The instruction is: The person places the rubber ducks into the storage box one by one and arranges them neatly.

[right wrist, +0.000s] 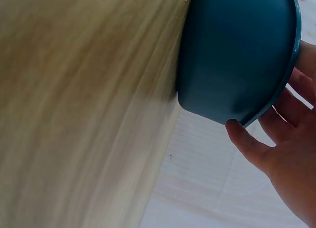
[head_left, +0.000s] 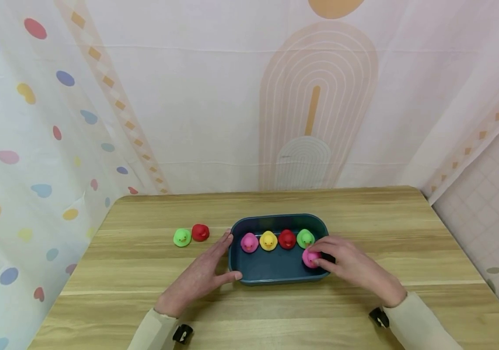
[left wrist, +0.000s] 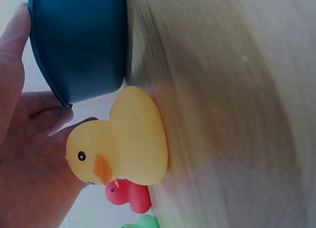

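A dark teal tub (head_left: 271, 282) sits on the table with a row of toy ducks inside: a pink duck (head_left: 249, 243), a yellow duck (head_left: 268, 241), a red duck (head_left: 287, 239) and a green duck (head_left: 305, 238). At the tub's right end my right hand (head_left: 354, 262) pinches another pink duck (head_left: 310, 258), in front of the green one. Thumb and fingertips of my left hand (head_left: 198, 277) touch the rim at the left end, fingers fairly straight. The left wrist view also shows a yellow duck (left wrist: 138, 134) beside the left palm, hidden from the head view.
Left of the tub, a green duck (head_left: 182, 237) and a red duck (head_left: 200, 233) stand side by side on the wooden table (head_left: 363, 209). A patterned curtain (head_left: 197, 112) hangs along the table's back edge and left side.
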Available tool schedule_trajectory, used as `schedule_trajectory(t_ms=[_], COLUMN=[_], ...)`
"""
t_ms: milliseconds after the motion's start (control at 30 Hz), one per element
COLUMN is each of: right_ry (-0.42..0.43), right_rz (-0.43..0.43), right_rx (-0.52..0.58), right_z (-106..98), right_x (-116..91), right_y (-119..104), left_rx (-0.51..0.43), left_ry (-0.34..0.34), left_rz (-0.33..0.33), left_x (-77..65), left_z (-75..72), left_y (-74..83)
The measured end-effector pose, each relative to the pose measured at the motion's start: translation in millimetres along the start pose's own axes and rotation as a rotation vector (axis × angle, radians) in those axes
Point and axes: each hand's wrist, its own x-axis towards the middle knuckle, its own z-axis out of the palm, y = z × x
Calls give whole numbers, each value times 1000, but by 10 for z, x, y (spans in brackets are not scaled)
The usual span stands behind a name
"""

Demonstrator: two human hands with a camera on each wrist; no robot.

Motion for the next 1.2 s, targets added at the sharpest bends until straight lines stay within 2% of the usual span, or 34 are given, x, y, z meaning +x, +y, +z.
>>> schedule_trajectory(t_ms=[300,433,1200], right_ry=[-103,-140,-214], right_rz=[110,128,138], right_rx=[28,42,-15], right_z=[-36,-63,-74], right_x=[49,73,164], right_y=[-28,-31,-37], left_rx=[-3,3,3], left_ry=[-5,-5,-9], left_rz=[-6,-6,-15], left_x=[0,-1,-4], left_z=[2,3,2], left_y=[-5,-4,11])
